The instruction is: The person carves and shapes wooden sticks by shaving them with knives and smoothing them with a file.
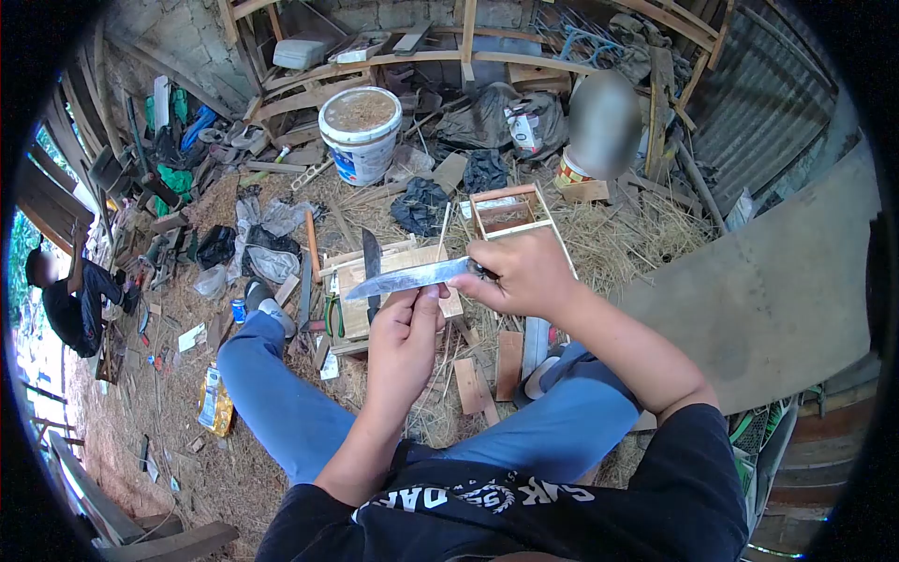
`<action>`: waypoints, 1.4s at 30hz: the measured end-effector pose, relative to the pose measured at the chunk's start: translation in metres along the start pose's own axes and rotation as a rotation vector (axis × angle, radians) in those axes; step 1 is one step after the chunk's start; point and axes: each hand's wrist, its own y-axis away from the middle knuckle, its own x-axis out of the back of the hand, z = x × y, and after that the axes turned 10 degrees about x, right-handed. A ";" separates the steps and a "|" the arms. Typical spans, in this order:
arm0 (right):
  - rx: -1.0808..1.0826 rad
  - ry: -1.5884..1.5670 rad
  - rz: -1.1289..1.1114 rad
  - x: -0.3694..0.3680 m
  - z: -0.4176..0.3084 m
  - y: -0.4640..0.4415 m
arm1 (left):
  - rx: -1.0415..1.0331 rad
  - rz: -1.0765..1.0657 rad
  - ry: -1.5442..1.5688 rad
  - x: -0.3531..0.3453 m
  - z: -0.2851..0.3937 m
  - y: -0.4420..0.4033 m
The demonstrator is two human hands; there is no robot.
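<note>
My right hand [515,272] is closed round the handle of a knife [403,278], whose broad blade points left. Just under the blade, my left hand [405,337] is pinched, its thumb close to the cutting edge. A thin wooden stick [445,229] rises beyond the blade in line with this pinch; the part between the fingers is hidden. Below the hands is a low wooden work block [352,277], with a second, dark blade [372,258] lying across it. Green-handled pliers [330,314] rest at its left side. A small wooden box frame [510,214] stands just beyond my right hand.
A white bucket [361,140] stands at the back, near black plastic bags [478,122]. Wood shavings and straw [618,225] cover the ground. A large board [758,281] leans at the right. Another person [75,295] sits at the far left. A yellow packet [215,403] lies beside my leg.
</note>
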 end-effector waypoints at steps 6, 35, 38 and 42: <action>-0.413 0.091 0.119 0.009 0.051 0.005 | -0.022 -0.071 0.048 0.002 0.002 0.003; -0.369 -0.052 0.161 0.014 0.018 0.004 | 0.098 -0.124 0.128 -0.006 0.017 0.009; -0.103 -0.020 0.045 0.016 0.003 0.001 | 0.112 -0.130 0.158 -0.007 0.016 0.009; 0.020 -0.023 0.034 0.009 0.000 0.000 | 0.135 -0.058 0.092 -0.007 0.013 0.010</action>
